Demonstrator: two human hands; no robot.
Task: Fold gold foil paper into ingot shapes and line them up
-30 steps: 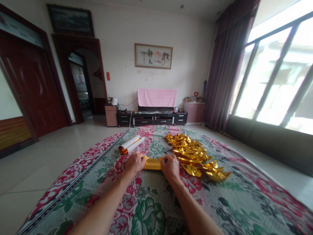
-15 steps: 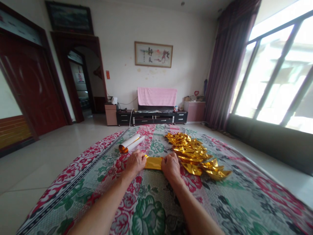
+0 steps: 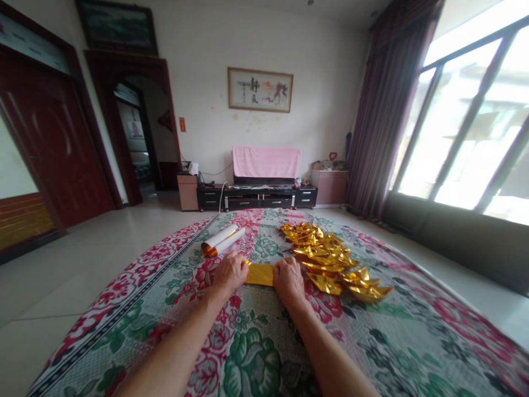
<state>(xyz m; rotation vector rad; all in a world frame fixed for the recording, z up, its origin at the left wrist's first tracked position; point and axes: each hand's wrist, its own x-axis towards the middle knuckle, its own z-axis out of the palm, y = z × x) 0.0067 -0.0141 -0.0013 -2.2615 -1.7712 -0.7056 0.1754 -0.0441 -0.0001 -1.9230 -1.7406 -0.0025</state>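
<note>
Many folded gold foil paper shapes point(image 3: 326, 256) already lie heaped on the worktop's red-and-green floral cloth point(image 3: 256, 353), in a band running from about 12 o'clock to 3 o'clock of the hands. That heap suggests a good share of the folding is done. One flat gold foil paper strip point(image 3: 259, 274) is in hand now. It looks like an early stage, a plain rectangle with none of the pointed ends that the heaped shapes show. A white paper roll with a gold foil inside point(image 3: 222, 241) lies at about 11 o'clock, near the left hand but apart from it, so by the look of it more material is left to work.

The left hand point(image 3: 230, 274) rests knuckles-up on the cloth, with its fingers curled down over the strip's left end. The right hand point(image 3: 288, 278) mirrors it at the strip's right end, fingers bent and closed over the foil. Both hands grip the strip and hold it flat against the cloth between them. The fingertips are hidden under the knuckles, so the exact pinch cannot be made out. Both forearms reach straight in from 6 o'clock, bare and low over the cloth, converging slightly toward the strip.
</note>
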